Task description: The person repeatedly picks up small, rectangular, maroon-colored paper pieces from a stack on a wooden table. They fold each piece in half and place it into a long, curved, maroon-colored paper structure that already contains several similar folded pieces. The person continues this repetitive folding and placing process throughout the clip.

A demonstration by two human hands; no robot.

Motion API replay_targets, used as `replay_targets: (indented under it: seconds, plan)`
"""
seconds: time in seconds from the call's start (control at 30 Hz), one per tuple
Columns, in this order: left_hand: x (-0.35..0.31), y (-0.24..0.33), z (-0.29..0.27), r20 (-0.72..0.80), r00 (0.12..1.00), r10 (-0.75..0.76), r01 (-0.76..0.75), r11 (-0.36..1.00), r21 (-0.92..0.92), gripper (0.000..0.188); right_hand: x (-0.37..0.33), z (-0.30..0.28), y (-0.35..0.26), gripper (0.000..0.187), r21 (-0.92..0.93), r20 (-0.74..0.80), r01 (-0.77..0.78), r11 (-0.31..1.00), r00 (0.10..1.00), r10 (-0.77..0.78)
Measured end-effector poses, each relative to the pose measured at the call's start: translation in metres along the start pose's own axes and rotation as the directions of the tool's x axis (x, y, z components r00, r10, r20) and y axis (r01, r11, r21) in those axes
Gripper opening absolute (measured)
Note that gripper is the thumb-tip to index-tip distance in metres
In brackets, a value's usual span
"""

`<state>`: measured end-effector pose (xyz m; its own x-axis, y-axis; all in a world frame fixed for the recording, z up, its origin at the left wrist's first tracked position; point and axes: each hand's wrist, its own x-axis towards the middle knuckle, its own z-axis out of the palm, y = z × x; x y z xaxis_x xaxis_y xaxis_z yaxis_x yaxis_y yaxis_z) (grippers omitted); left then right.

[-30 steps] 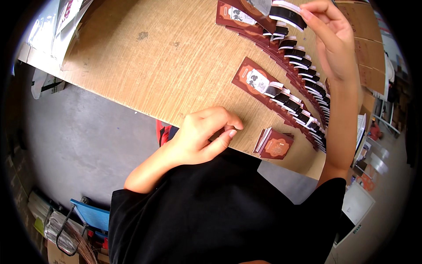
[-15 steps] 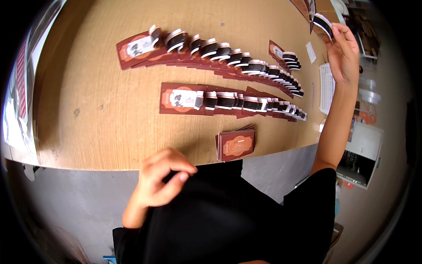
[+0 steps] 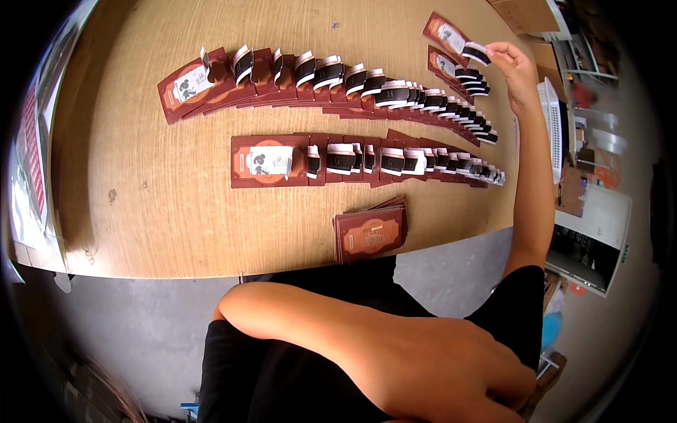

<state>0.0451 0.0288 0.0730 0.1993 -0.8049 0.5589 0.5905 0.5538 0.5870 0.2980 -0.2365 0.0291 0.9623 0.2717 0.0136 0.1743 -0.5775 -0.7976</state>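
Observation:
At the far right of the table, my right hand (image 3: 516, 70) is closed in a pinch on the curled black-and-white strip of a dark red card (image 3: 443, 32). That card lies just above a short overlapping group of similar cards (image 3: 443, 65). My left forearm crosses in front of my body, and my left hand (image 3: 451, 363) is low at the right, back upward, its fingers hidden. Two long overlapping rows of red cards with curled strips, an upper row (image 3: 187, 88) and a lower row (image 3: 261, 162), run across the table.
A stack of red cards (image 3: 370, 233) sits near the front edge of the wooden table (image 3: 162, 225). Clear plastic wrapping (image 3: 39, 162) stands at the left edge. A white basket (image 3: 549, 130) and a cardboard box (image 3: 522, 15) are at the right.
My right hand has come left and slightly down with the card, which now lies by the short group. My left hand has swung from the table's front edge across my body to the lower right.

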Motion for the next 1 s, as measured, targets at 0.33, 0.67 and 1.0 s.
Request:
replay_targets:
  seconds: [0.33, 0.67, 1.0]
  plan:
    - [0.043, -0.048, -0.008, 0.313, 0.787, 0.532, -0.608, 0.577, 0.546, 0.020, 0.012, 0.003, 0.032, 0.010, -0.205, 0.128, -0.098, 0.974, 0.984, 0.126]
    - [0.034, -0.074, 0.006, 0.161, 0.893, 0.421, -0.342, 0.401, 0.850, 0.020, -0.001, 0.003, 0.049, 0.011, -0.471, -0.094, 0.310, 0.826, 0.913, -0.396]
    - [-0.070, -0.087, -0.013, -0.608, 0.502, 0.615, 0.849, -0.215, 0.482, 0.060, -0.174, 0.054, -0.029, 0.031, -0.032, 0.151, 0.539, 0.842, 0.835, -0.529]
